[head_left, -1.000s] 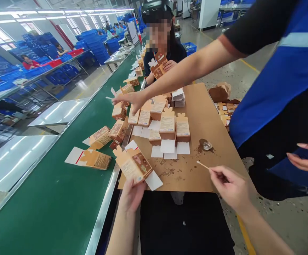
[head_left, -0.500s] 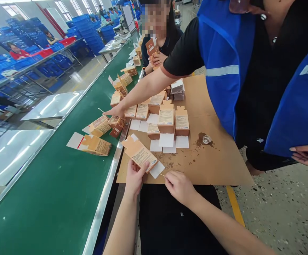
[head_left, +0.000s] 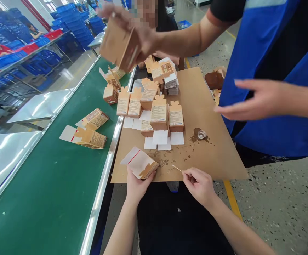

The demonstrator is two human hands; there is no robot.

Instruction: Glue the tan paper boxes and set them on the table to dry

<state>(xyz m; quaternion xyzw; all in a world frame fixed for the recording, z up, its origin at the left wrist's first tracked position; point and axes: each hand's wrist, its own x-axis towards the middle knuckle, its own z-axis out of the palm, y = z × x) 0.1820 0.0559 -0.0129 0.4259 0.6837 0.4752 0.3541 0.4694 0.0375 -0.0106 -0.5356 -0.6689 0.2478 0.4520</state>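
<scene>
My left hand (head_left: pixel 138 185) is closed around a small brown cardboard box (head_left: pixel 140 163), tilted over the near edge of the cardboard sheet (head_left: pixel 212 159). The box's open flap, white with a red line, points up and left. Between the fingertips of my right hand (head_left: pixel 199 184) is a cotton swab (head_left: pixel 177 168), its tip aimed left, apart from the box. A little clear dish (head_left: pixel 201 135) stands on a dark wet patch beyond my right hand. Several similar boxes (head_left: pixel 159 115) with white flaps hanging down stand grouped at the middle of the sheet.
A green conveyor belt (head_left: pixel 45 191) with a metal edge runs along the left, carrying several boxes (head_left: pixel 91 137). A co-worker in a blue vest (head_left: pixel 271 88) leans in from the right, holding a box (head_left: pixel 119 44) up. Another person sits behind the stack of white-edged cartons (head_left: pixel 171 85).
The box in my left hand has turned so its white, red-lined flap shows. My right hand with the swab has shifted right. The co-worker's arm has lifted a box off the belt.
</scene>
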